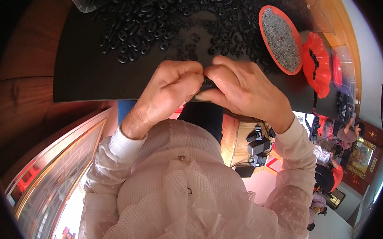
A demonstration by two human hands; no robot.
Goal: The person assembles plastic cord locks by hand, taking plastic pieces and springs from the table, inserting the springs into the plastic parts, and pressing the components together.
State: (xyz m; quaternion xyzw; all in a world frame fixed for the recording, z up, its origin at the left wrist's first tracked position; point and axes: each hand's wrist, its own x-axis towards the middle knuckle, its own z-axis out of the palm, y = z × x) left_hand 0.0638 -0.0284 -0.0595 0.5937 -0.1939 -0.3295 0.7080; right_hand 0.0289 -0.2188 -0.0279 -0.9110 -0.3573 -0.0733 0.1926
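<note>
Both my hands meet over the near edge of the black tabletop point(91, 83). My left hand point(171, 89) is closed in a pinch; its fingertips are turned inward, and what they hold is hidden. Against it, my right hand point(248, 88) has thumb and bent forefinger closed around a small black plastic part point(207, 81), of which only a bit shows between the fingers. Just beyond my hands lie a few single black parts point(191, 47). Farther back spreads a heap of small black plastic parts point(151, 23), oval with holes.
At the right stands a red-rimmed bowl point(300, 57) full of small grey metal pins point(281, 41). Beside it is a red wavy-edged dish point(319, 67) with dark pieces inside. A clear container point(84, 3) sits at the far left. Several people work in the right background.
</note>
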